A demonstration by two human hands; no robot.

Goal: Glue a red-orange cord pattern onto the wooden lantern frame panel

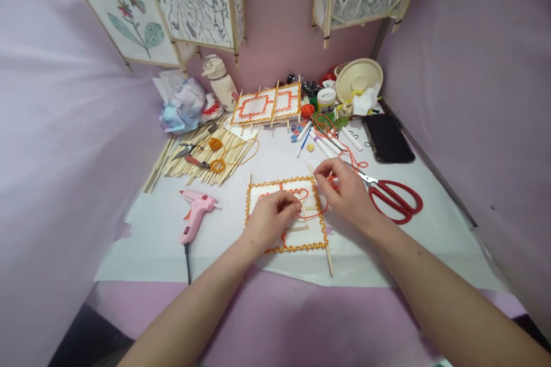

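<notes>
A square panel of thin sticks and white paper (297, 243) lies flat at the front of the table, edged with wavy orange-yellow yarn. My left hand (275, 215) rests over its middle, thumb and fingers pinched on red-orange yarn (316, 215) that lies across the inner sticks. Just off the panel's upper right corner is my right hand (342, 189), its fingertips pinched together; more of the red-orange yarn shows at those fingers and trails up the table. Red-handled scissors (396, 200) lie right beside my right hand.
A pink glue gun (198, 215) lies at left with its cord toward me. Behind it are a pile of sticks (206, 166) and pliers (189, 155). A finished-looking yarn panel (267, 106), a bottle (221, 83), markers (325, 143) and a black phone (388, 137) sit farther back. Painted lanterns (189, 0) hang above.
</notes>
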